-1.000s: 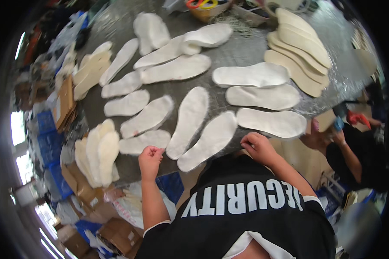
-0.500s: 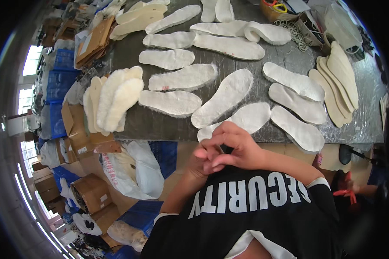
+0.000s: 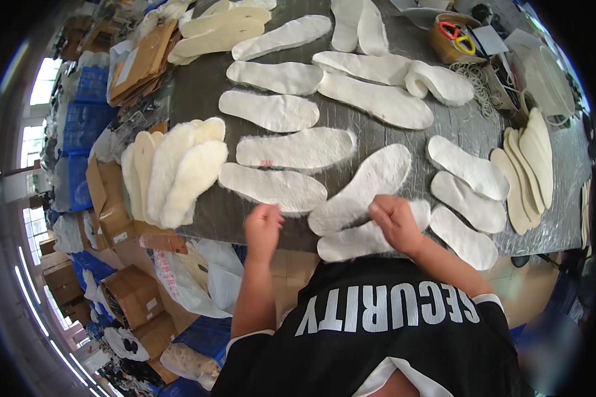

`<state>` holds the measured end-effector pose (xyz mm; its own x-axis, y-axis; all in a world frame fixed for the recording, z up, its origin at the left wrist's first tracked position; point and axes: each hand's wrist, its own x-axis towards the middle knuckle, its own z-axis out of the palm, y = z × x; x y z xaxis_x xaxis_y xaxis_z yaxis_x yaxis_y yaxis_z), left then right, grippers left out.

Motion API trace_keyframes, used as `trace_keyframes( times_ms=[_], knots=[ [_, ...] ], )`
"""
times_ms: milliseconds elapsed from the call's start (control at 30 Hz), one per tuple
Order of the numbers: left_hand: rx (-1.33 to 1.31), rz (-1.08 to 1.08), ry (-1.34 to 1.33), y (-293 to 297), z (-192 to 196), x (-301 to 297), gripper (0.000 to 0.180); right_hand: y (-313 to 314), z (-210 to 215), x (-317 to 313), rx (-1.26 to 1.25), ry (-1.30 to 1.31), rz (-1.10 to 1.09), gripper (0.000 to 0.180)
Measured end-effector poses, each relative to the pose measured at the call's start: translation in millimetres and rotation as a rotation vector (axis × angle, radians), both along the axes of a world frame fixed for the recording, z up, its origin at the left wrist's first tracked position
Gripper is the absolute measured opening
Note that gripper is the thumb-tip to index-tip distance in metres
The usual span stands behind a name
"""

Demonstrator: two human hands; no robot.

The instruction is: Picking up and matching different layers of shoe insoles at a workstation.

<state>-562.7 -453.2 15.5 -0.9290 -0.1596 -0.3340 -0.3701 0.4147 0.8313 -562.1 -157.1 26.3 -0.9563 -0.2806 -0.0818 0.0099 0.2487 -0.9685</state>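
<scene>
Several white fleecy insoles lie spread over a grey table. My left hand hovers at the near table edge, fingers curled loosely, just below one flat insole and holding nothing that I can see. My right hand rests with closed fingers on the nearest insole, beside a long slanted insole. A stack of fleecy insoles sits to the left of my left hand.
A stack of beige insoles stands at the right edge. A round basket with scissors and rubber bands is at the far right. Cardboard boxes, brown sheets and blue crates crowd the floor on the left.
My hands were clasped together in front of my chest half a second ago. They have parted and reached to the near table edge, the right one landing on the nearest insole.
</scene>
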Motion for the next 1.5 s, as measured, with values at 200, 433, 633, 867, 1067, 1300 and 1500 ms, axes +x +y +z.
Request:
trace_keyframes(
  times_ms=[200, 433, 633, 867, 1067, 1300, 1500],
  knots=[
    [-0.428, -0.047, 0.35, -51.1, -43.1, -77.5, 0.017, -27.3, -7.4, -83.7, 0.178, -0.002, -0.178, 0.023],
    [-0.434, 0.02, 0.157, -52.9, -42.8, -124.8, 0.025, -39.8, -38.6, -125.6, 0.311, -0.133, -0.145, 0.04],
    [-0.582, 0.143, 0.208, -91.1, -62.3, -132.0, 0.014, -11.8, -28.3, -117.2, 0.517, 0.025, -0.227, 0.033],
    [-0.116, 0.295, -0.015, -117.6, -45.2, -131.5, 0.021, 108.0, -14.9, -67.8, 0.263, 0.084, -0.5, 0.015],
    [-0.156, 0.455, -0.009, -106.4, -22.1, -137.1, 0.018, 291.4, -28.9, 12.9, 0.536, 0.077, -1.039, 0.012],
    [-0.51, 0.344, 0.532, -11.3, -5.8, -169.0, 0.016, 404.8, -14.8, 26.1, 1.022, 0.226, -0.966, 0.023],
    [-0.278, -0.469, 0.451, 261.4, 8.0, -156.2, 0.013, 416.4, -8.7, -41.6, 1.086, 0.101, -0.591, 0.046]
  ],
)
